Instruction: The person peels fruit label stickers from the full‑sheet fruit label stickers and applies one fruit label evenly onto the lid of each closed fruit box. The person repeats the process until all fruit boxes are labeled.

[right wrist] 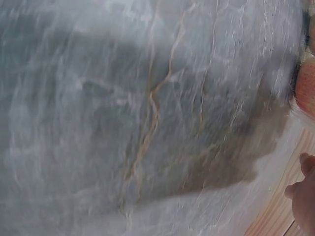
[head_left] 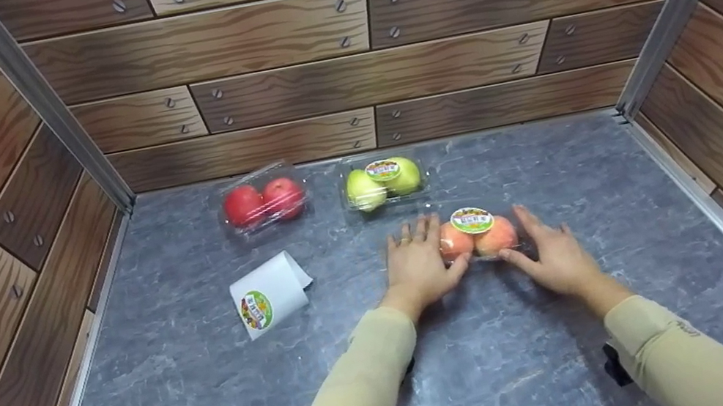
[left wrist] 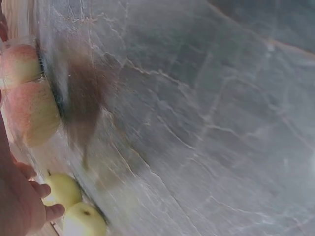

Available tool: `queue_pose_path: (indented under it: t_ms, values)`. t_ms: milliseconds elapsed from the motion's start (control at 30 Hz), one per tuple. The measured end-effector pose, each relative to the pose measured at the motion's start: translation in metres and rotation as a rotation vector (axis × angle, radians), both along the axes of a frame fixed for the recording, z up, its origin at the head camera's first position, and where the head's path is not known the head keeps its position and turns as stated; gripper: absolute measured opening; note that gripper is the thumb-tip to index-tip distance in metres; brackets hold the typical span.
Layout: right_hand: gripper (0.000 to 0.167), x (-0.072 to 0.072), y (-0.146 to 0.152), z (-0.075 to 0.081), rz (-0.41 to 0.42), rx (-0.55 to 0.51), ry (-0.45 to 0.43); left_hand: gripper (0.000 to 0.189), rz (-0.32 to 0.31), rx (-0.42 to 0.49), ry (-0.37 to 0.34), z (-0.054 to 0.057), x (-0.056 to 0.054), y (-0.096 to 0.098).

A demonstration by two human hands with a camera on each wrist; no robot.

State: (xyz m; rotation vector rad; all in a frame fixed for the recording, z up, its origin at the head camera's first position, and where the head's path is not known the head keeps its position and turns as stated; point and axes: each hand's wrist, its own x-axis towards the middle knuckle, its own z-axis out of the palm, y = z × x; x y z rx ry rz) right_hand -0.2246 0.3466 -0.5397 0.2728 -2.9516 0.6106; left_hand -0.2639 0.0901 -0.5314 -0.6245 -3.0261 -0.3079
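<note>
My left hand [head_left: 419, 263] and right hand [head_left: 557, 258] lay spread at either side of the pink pack [head_left: 475, 236], pinching nothing; whether both touched its plastic, I couldn't tell. The pack sat on the table [head_left: 493, 358], a round label [head_left: 472, 220] on top. Behind it was the labelled green pack [head_left: 385, 182]; farther left, the red pack [head_left: 263, 202], with a curled sticker strip [head_left: 283, 287] nearer me.

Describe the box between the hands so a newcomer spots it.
On the grey table, look between the left hand and right hand. There sits a clear box with an oval sticker; its two fruits are pinkish, unlike the red pair and green pair behind.
</note>
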Motion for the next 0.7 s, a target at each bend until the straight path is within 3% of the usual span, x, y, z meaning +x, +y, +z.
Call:
queue_pose_path:
  t_ms: [233,467,700]
  values:
    - [0.09,-0.004,0.01,0.004,0.012,0.02,-0.018,0.094,-0.004,-0.074,0.0,0.002,-0.006,0.011]
    - [0.089,-0.008,0.02,0.006,0.009,0.031,-0.024,0.095,-0.03,-0.149,0.044,0.004,-0.012,0.023]
    - [0.09,-0.011,0.03,0.007,0.006,0.037,-0.032,0.094,-0.046,-0.168,0.033,0.007,-0.018,0.035]
